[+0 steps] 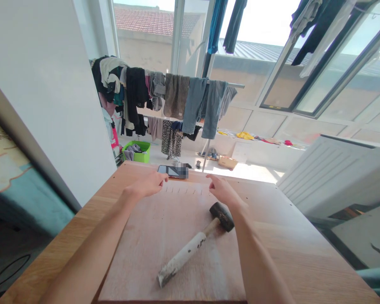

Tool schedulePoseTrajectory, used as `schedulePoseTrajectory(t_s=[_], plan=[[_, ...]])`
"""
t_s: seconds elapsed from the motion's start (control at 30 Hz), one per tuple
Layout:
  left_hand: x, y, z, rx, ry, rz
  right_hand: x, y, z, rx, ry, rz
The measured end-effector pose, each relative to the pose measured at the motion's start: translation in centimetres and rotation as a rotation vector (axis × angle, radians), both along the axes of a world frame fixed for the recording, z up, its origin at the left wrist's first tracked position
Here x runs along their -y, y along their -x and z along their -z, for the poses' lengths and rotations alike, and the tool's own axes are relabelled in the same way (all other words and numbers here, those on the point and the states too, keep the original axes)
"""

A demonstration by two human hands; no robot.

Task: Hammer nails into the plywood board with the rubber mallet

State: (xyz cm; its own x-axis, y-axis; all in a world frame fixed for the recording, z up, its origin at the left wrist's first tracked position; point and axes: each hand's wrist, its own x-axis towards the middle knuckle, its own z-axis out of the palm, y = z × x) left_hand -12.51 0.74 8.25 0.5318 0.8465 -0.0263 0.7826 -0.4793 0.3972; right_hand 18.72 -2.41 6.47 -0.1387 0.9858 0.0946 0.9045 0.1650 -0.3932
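A sledge-style hammer with a blackened metal head and a white-painted, chipped wooden handle [190,251] lies flat on a pale, reddish wooden board [177,219] atop a light-brown wooden table [291,249]. Its long axis runs diagonally: the handle's butt points to the near left, the head to the far right, set crosswise just beside the right forearm. Beyond it, a row of thin, dark, nail-like pieces [186,191] lines the board's far end between two bare hands. The left hand [149,184] and right hand [223,192] each extend an index finger, the others curled; whether either grips anything cannot be told. A dark, flat smartphone [167,170] lies just by the left fingertips. Past the table, a bright-green plastic basket [144,158] contains grey cloth [133,147]; the contents of a tan cardboard box [228,162] cannot be made out.
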Motion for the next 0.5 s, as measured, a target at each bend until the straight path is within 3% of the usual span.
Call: schedulePoseTrajectory(t_s=[0.3, 0.5], plan=[[0.5, -0.8, -0.7, 0.131, 0.02, 0.033, 0.1, 1.7, -0.1, -0.032, 0.003, -0.063], [0.3, -0.6, -0.3, 0.153, 0.011, 0.026, 0.1, 2.0, 0.0, -0.039, 0.007, -0.068]])
